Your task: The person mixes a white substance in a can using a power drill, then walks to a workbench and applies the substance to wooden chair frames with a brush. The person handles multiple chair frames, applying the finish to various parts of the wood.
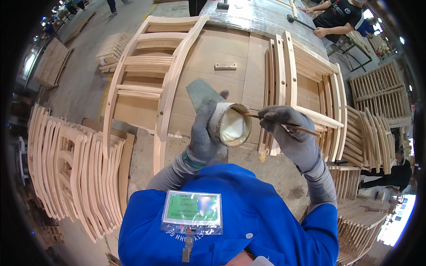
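Note:
My left hand [203, 129], in a grey glove, is wrapped round a small round pot [216, 120]. The pot is tilted toward me and has white paste [233, 125] inside and smears on its rim. My gloved right hand [288, 128] grips a thin wooden stick [305, 130], whose far end reaches over the pot's rim. Just beyond the left hand shows a grey-green flat sheet [200, 92]; whether it is held or lies on the cardboard [217, 51], I cannot tell. A small wooden block [226, 66] lies farther off on the cardboard.
Stacked wooden chair-back frames stand at left [166, 97] and right [290, 73] of the cardboard. More curved wooden frames [75, 164] are piled at lower left. Beyond is a film-covered table [248, 17] with a mallet [290, 18] and another person's hand [320, 32].

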The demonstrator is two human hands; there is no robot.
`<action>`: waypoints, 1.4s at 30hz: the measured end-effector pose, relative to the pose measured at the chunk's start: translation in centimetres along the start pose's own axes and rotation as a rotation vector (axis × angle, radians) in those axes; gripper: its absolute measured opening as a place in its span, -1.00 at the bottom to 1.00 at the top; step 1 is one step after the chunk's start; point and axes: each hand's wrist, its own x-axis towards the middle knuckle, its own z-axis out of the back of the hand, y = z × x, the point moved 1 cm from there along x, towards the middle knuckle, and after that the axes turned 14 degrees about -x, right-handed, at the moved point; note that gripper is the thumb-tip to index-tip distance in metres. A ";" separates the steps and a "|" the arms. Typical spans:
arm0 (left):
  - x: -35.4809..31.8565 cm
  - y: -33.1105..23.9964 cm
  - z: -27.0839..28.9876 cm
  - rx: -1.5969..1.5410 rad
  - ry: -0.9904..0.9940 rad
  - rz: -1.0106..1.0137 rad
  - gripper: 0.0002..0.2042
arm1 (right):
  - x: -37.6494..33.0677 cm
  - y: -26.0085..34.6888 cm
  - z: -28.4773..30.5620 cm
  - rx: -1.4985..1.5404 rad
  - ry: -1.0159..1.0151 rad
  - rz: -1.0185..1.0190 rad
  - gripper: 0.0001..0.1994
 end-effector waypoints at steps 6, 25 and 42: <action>5.2 -1.8 1.8 0.129 0.031 -0.329 -0.49 | -0.2 -0.9 -4.8 0.546 -0.296 -0.539 -0.88; 11.7 -6.4 7.7 0.602 0.344 0.050 -0.56 | 8.1 -8.5 -6.5 -0.052 -0.053 -0.103 -0.79; 27.0 1.5 23.4 0.073 -0.293 0.530 -0.68 | 5.0 -12.5 -8.4 0.122 -0.189 -0.581 -0.89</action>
